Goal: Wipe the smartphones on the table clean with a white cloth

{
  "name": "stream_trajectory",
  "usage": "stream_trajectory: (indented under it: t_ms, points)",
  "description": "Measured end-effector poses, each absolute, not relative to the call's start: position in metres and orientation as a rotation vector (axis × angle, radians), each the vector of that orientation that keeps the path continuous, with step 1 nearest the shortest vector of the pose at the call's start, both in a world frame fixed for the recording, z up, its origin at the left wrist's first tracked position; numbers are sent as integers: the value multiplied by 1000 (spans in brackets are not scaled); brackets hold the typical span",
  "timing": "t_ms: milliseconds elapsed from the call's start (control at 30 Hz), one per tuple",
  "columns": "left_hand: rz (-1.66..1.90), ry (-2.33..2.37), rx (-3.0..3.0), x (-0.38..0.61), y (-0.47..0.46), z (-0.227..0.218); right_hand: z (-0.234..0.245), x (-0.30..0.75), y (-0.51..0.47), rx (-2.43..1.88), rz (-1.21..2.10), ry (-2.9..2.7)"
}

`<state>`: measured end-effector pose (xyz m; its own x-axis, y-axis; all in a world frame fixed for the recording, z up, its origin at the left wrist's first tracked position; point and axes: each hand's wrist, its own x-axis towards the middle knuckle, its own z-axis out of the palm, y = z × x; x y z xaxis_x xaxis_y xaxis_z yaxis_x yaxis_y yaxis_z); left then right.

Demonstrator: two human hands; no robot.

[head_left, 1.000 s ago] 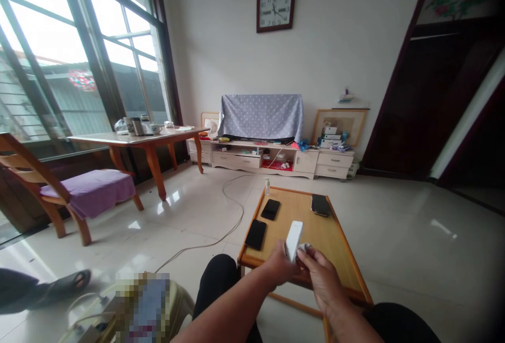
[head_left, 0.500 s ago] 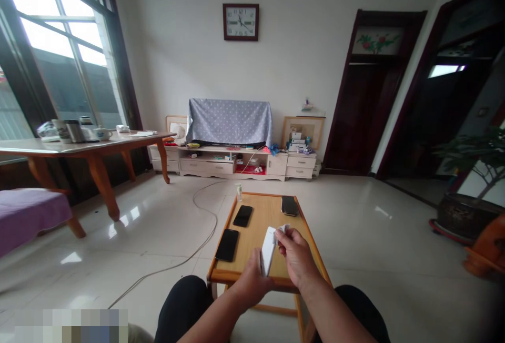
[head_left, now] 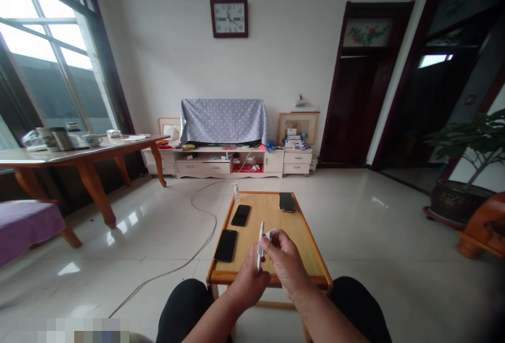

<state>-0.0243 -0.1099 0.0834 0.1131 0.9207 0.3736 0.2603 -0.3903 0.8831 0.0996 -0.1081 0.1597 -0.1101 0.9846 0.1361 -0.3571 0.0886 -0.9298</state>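
Left hand [head_left: 251,272] gripping edge-on white phone [head_left: 260,250], long axis pointing up the view, right hand [head_left: 283,256] pinching cloth [head_left: 270,234]

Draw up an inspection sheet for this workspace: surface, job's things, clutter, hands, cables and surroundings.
Surface: small wooden table with a raised rim.
Job's things: white phone-like device, seen edge-on; pale cloth, possibly tissue.
Clutter: two dark phones near the left edge; dark phone, perhaps stacked, at the far right corner; pump bottle at the far left corner.
Hands: left hand grips the device; right hand pinches the cloth against it.
Cables: thin cable along the floor, left of the table.
Surroundings: cabinet, wall clock, potted plant.
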Motion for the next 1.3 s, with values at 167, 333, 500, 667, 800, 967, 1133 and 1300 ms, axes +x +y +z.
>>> stream_trajectory:
  t_ms: [167,333,500,667,800,967,1133,1300]
  points:
    - [1206,1220,1957,-25,-115,91,183,112,-104,-793,1476,-973]
    - [1151,1137,2052,-23,-121,103,184,122,-95,-766,1667,-941]
    - [1096,1094,1868,-20,-121,119,171,122,-85,-765,1552,-864]
    - [1160,912,1511,-12,-123,138,166,124,-77,-781,1404,-737]
    - [1202,819,1143,-4,-129,140,166,127,-76,-920,1277,-831]
    - [1203,828,763,-6,-123,135,157,121,-93,-928,1308,-1028]
    - [1143,784,633,-10,-117,136,154,118,-102,-831,1417,-1123]
    - [1063,754,656,-7,-119,139,174,135,-76,-883,1232,-1009]
